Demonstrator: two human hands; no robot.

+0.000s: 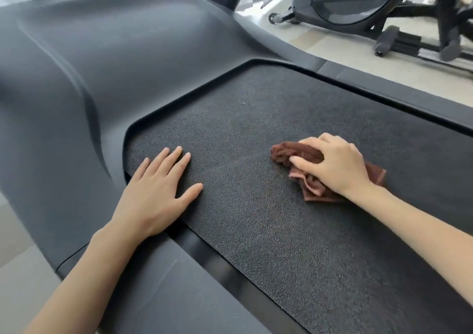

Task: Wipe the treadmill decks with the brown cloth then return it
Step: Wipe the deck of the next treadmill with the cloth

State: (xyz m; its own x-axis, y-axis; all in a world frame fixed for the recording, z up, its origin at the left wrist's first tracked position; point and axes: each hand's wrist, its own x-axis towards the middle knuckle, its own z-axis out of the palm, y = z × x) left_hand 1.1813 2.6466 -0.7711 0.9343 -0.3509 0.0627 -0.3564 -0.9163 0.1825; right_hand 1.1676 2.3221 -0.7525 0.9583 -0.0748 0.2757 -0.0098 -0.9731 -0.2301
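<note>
The treadmill deck [256, 141] is a black, rough-textured belt that runs from the centre to the lower right. A crumpled brown cloth [286, 154] lies on the belt at the right. My right hand [335, 164] presses down on the cloth and grips it, covering its middle. My left hand [158, 187] rests flat on the belt's left edge, fingers spread, holding nothing. A small speck [242, 102] sits on the belt farther up.
The grey motor hood [102, 65] rises at the left and back. Dark side rails [409, 95] border the belt. An exercise bike [371, 8] stands on the pale floor at the top right.
</note>
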